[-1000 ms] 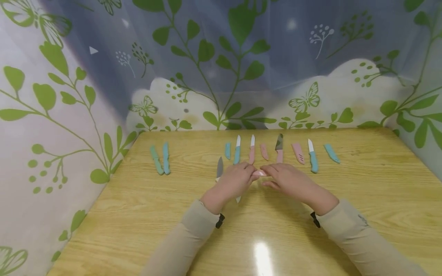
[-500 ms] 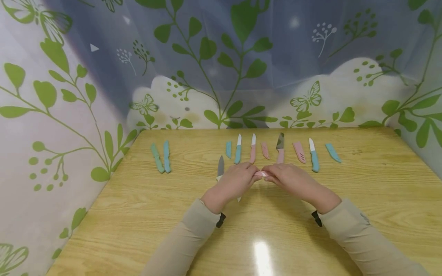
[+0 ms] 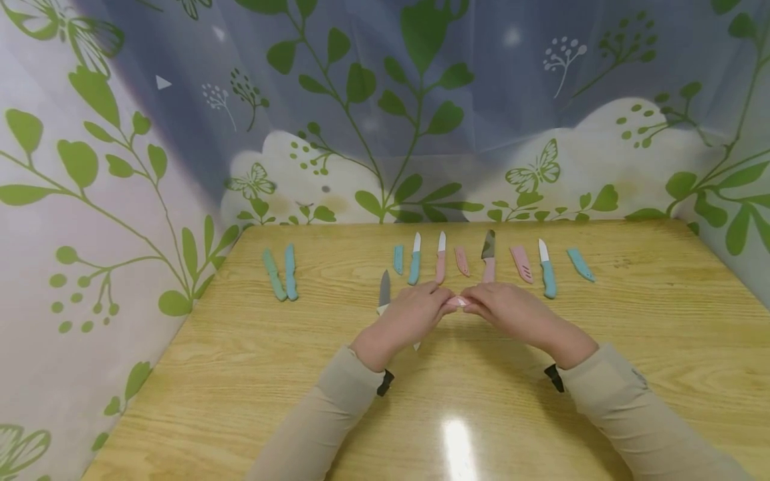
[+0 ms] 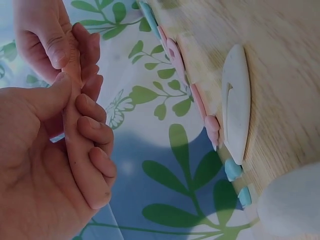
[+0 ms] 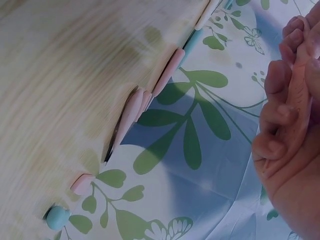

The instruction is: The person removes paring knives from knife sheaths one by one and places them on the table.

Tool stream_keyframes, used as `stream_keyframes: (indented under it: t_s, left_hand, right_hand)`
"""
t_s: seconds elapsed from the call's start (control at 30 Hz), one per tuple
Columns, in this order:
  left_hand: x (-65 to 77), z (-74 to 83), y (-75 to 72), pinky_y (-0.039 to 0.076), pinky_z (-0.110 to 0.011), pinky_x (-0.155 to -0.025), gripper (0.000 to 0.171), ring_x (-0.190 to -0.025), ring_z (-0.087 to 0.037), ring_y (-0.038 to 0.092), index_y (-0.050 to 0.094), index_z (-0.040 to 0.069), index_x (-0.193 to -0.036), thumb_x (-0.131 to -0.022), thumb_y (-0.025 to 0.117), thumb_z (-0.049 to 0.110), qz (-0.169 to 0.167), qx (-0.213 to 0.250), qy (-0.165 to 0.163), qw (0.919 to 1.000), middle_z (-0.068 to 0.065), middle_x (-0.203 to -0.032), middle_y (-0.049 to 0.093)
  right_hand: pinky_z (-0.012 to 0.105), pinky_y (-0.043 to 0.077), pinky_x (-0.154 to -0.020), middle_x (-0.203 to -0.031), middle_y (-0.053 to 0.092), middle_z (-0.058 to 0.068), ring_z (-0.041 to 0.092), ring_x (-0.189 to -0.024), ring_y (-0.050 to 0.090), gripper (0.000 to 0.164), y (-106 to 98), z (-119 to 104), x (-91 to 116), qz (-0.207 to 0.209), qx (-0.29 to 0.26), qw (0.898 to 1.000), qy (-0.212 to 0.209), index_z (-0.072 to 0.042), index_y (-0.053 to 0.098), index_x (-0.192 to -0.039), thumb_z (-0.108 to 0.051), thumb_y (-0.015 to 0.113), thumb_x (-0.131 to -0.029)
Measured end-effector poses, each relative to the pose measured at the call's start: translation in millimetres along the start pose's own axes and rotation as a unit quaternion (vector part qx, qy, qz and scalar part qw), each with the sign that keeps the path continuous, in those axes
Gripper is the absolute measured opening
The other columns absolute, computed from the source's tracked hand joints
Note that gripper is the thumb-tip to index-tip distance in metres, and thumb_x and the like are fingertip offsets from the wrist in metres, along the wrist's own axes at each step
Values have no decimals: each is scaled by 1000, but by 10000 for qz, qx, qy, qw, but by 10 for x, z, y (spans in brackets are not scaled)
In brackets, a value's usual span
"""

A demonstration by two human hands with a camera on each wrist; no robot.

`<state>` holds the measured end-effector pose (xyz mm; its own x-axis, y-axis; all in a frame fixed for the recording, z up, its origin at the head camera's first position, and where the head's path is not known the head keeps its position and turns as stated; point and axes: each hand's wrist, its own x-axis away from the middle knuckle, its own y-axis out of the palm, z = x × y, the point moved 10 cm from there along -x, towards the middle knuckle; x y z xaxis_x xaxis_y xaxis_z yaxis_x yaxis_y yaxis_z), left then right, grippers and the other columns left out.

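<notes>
And we're at the middle of the bench (image 3: 240,374), where two hands meet on one slender pink piece (image 4: 78,155)! The left hand (image 3: 403,321) has its fingers curled round one end, thumb pressed against it; the right hand (image 3: 523,317), over at three o'clock, has its fingers wrapped round the other. A pale sliver shows between the fingertips: perhaps blade, too small to be sure. My reading is light, stiff and smooth, a little slippery maybe, so the place to hold is well back on the pink ends, clear of that pale strip. At twelve o'clock lies a small pink sheath (image 3: 462,261), at one a dark-bladed knife (image 3: 488,256), just past two a blue-handled knife (image 3: 547,270). Between nine and ten, a grey-bladed knife (image 3: 384,287) pokes out from behind the left hand, and well beyond it, side by side, a green knife (image 3: 274,274) and an all-blue knife (image 3: 291,272).
</notes>
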<state>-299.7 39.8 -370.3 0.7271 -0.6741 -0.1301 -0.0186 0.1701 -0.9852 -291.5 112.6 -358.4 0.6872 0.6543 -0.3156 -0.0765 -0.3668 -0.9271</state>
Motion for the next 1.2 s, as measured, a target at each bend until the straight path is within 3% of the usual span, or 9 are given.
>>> stream_keyframes:
  t_s: [0.43,1.2]
  left_hand:
    - [-2,-27,26,50,-33,-92,37,-104,-19,63,64,10,-121,-104,41,33,-88,244,-132,9996,-4,-114,66]
    - [-4,-28,8,50,-33,-92,32,-105,-19,62,65,11,-120,-103,45,30,-110,472,-121,9988,-4,-114,66]
  right_hand:
    - [33,53,-73,-96,70,4,16,-83,66,17,19,39,5,-113,-81,9996,262,-7,68,-107,-18,59,-97]
    - [33,54,-74,-97,70,4,18,-85,67,17,25,81,2,-103,3,9998,162,-7,68,-107,-18,60,-96]
